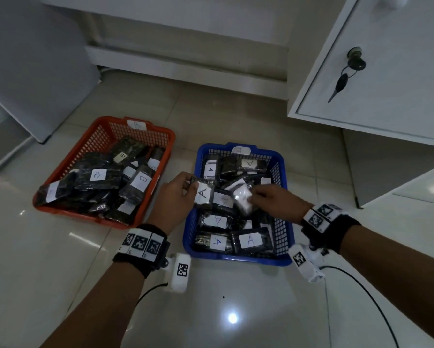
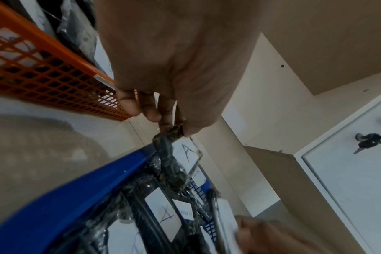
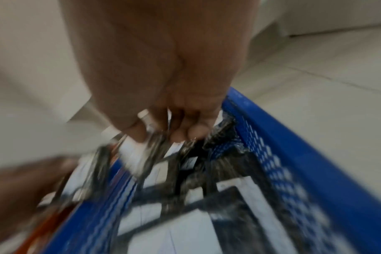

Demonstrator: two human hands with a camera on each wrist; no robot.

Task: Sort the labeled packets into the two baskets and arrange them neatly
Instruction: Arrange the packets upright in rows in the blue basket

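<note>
Two mesh baskets stand on the floor. The orange basket (image 1: 60,169) on the left holds several dark packets with B labels (image 1: 97,175). The blue basket (image 1: 282,237) on the right holds several dark packets labelled A (image 1: 250,241). Over the blue basket's left edge, my left hand (image 1: 185,188) pinches the corner of a dark packet marked A (image 1: 203,194), seen hanging in the left wrist view (image 2: 170,159). My right hand (image 1: 257,194) grips a packet with a white face (image 1: 242,197) above the middle of the blue basket; the right wrist view is blurred.
A white cabinet door (image 1: 387,79) with a key (image 1: 341,82) in its lock rises at the right. A white unit (image 1: 185,61) runs along the back and a grey box (image 1: 35,71) stands at the left. Bare tiled floor (image 1: 211,310) lies in front of the baskets.
</note>
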